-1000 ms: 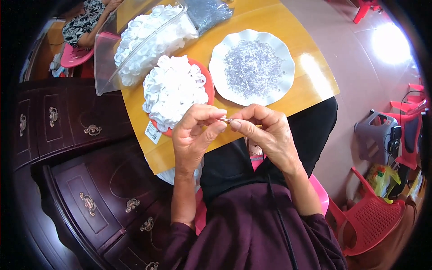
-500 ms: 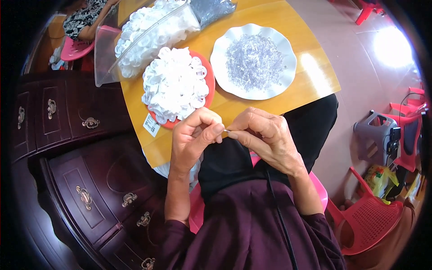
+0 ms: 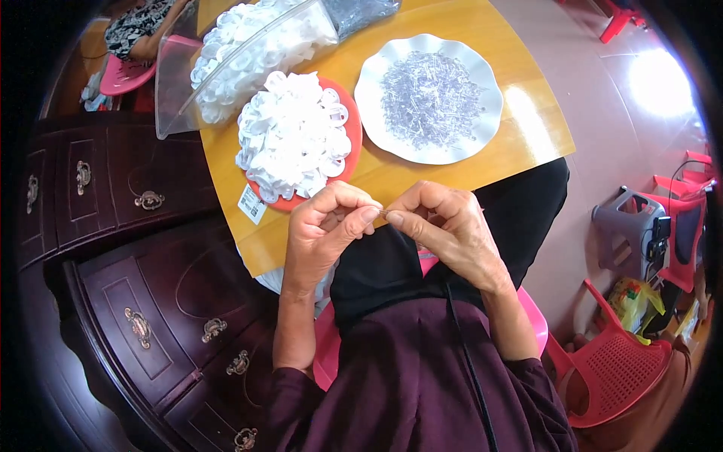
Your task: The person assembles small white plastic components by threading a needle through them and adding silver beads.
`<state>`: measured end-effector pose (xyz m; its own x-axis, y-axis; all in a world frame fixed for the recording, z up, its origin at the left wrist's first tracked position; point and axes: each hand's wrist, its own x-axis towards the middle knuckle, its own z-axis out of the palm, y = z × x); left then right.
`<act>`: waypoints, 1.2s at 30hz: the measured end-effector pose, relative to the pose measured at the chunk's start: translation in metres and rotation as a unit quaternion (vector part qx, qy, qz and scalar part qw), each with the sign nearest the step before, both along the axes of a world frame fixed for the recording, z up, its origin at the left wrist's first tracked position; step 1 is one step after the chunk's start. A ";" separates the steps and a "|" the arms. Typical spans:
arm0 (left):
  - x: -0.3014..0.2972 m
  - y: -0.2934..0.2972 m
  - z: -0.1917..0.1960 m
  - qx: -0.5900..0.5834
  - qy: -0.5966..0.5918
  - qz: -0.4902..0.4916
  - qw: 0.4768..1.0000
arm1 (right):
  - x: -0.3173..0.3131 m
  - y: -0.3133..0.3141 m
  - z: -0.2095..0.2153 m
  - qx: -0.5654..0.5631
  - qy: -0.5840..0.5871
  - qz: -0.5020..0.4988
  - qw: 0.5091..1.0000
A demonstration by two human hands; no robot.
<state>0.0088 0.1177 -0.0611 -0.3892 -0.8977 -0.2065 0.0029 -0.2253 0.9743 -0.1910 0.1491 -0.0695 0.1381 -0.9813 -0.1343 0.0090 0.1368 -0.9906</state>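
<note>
White pieces point(image 3: 290, 135) crowd a red plate point(image 3: 354, 129) and clear slivers point(image 3: 429, 98) cover a scalloped dish point(image 3: 493, 105) as a person's left hand point(image 3: 324, 226) and right hand point(image 3: 444, 230) hold a tiny, thin item point(image 3: 382, 212) pinched between them, over the lap point(image 3: 376, 279) near the table edge point(image 3: 520, 75).

Piece in your grip: the tiny sliver point(image 3: 383, 212) where your left hand point(image 3: 325, 227) and right hand point(image 3: 450, 235) meet is too small to make out
Your curled fingers: partly hidden behind your thumbs and palms
Red plate point(image 3: 352, 124): mostly covered by heaped white pieces point(image 3: 290, 135)
Clear sticks point(image 3: 429, 98): too fine and tangled to tell apart
Clear bin point(image 3: 172, 94) and grey bag point(image 3: 360, 15): cut off by the top edge
Seated person point(image 3: 141, 29): head out of view
White label point(image 3: 252, 206): print too small to read
</note>
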 end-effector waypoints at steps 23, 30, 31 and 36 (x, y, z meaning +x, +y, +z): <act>0.012 -0.010 -0.002 -0.145 -0.128 -0.088 0.977 | -0.004 -0.001 -0.014 0.094 -0.038 0.044 0.994; 0.009 -0.010 0.002 -0.106 -0.140 -0.060 0.983 | -0.004 -0.002 -0.010 0.111 -0.022 0.041 0.993; 0.009 -0.009 0.002 -0.106 -0.140 -0.060 0.983 | -0.003 -0.001 -0.013 0.114 -0.030 0.034 0.992; 0.010 -0.008 0.001 -0.165 -0.156 -0.068 0.972 | -0.004 -0.002 -0.014 0.138 -0.043 0.034 0.989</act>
